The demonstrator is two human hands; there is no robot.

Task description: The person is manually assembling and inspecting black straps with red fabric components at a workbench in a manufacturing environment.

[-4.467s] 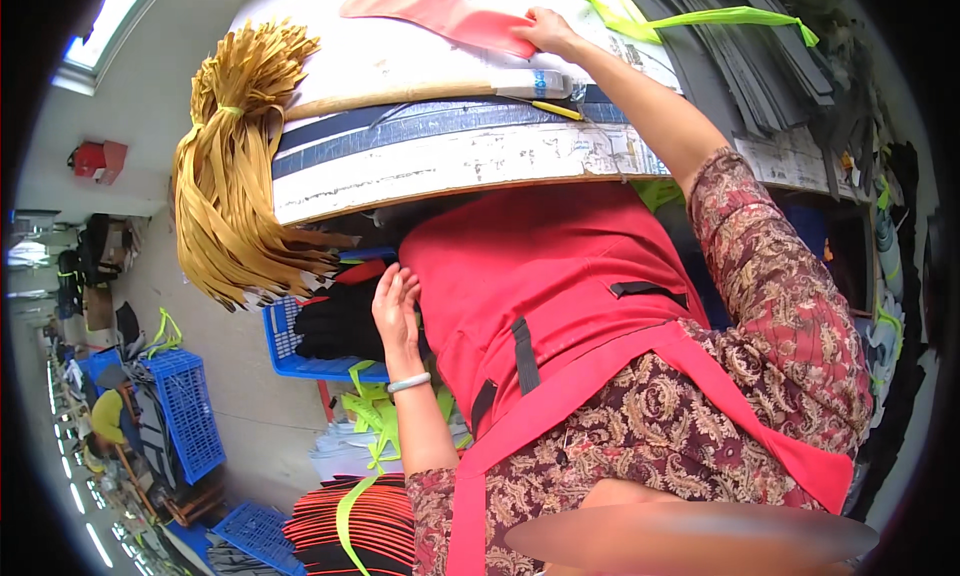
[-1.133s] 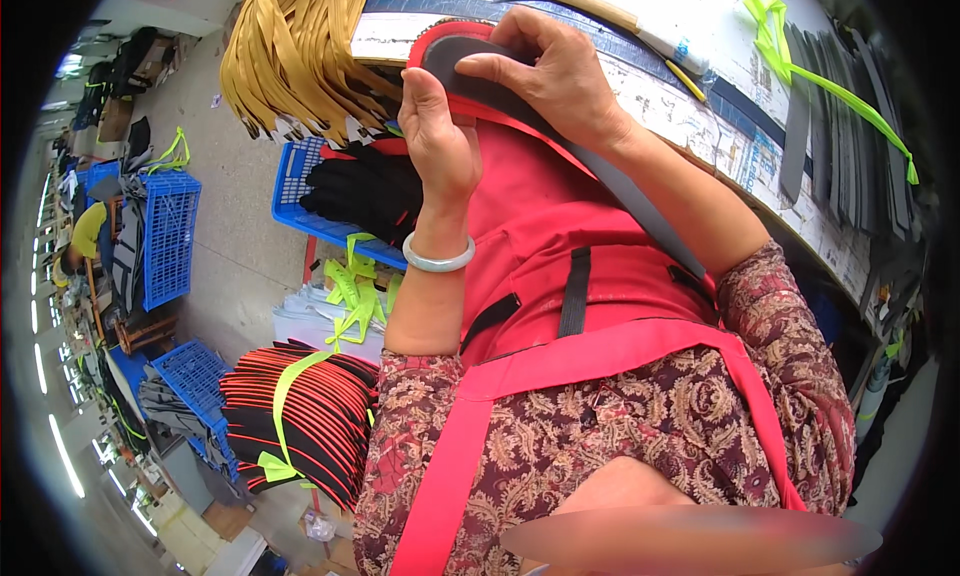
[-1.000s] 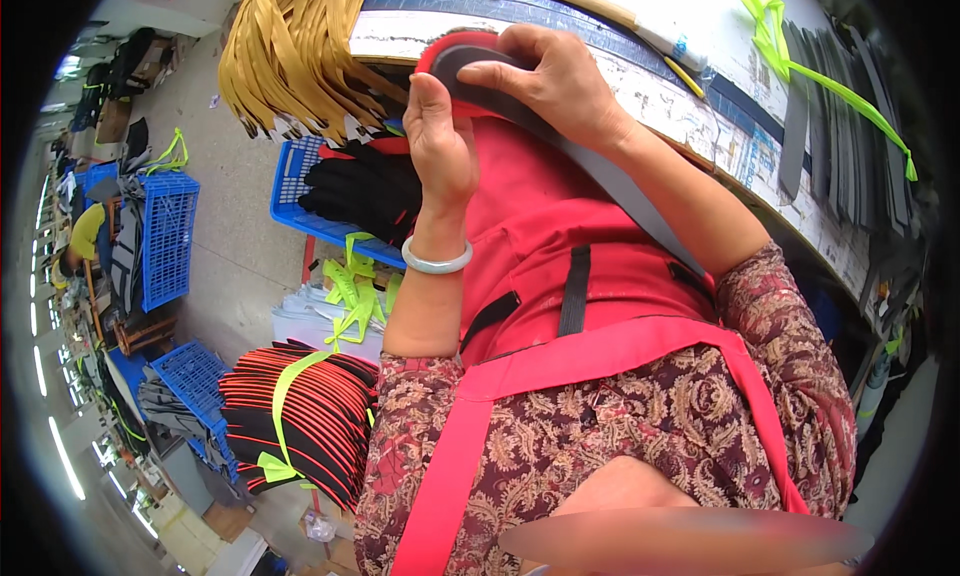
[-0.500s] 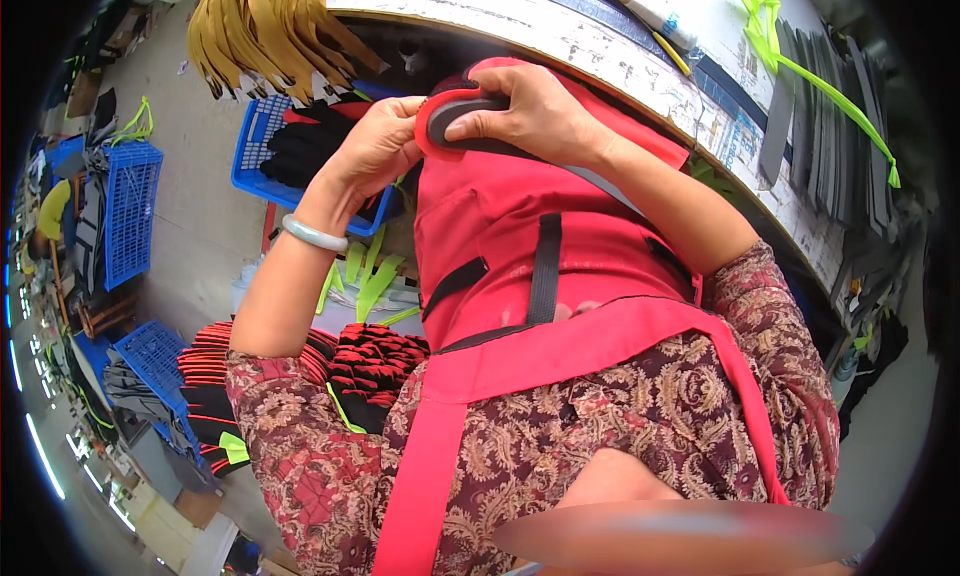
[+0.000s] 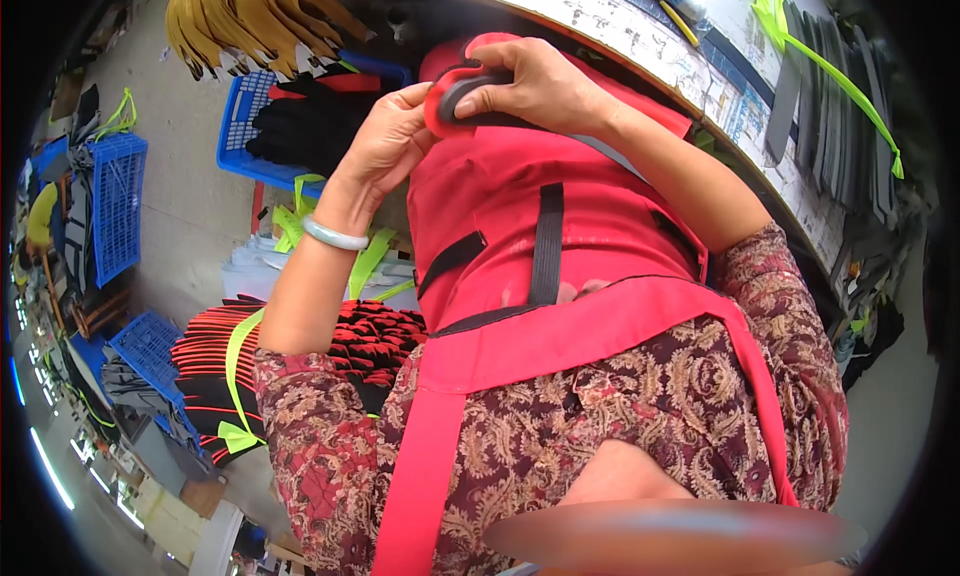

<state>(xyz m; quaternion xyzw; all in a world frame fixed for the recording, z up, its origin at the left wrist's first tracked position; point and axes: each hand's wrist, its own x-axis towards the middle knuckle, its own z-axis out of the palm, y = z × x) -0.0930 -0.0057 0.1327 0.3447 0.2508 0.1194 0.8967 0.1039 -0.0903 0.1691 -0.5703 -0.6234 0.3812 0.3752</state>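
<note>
Above my lap, both hands work on a curved red-and-black fabric strip [image 5: 437, 112], bent over on itself. My right hand [image 5: 548, 84] is closed round its dark inner layer, thumb pressed along the black part. With fingertips together, my left hand [image 5: 385, 141] pinches the red outer edge at the strip's left end. A pale bangle [image 5: 335, 236] circles my left wrist. Beneath the strip spreads my red apron [image 5: 480, 191] with black straps, and the strip's far end is hidden behind my right hand.
A worn white bench [image 5: 730, 96] runs along the far right, bearing dark grey strips [image 5: 825, 106] with a lime tie. Tan strips [image 5: 245, 21] hang at the far left. A blue basket [image 5: 233, 146] holds black and red pieces. Red-and-black bundles [image 5: 215, 361] sit beside my left elbow.
Both hands and the strip have risen slightly in view. The strip's red loop looks narrower, and the left fingers still pinch its edge. The surroundings have shifted a little with the head.
</note>
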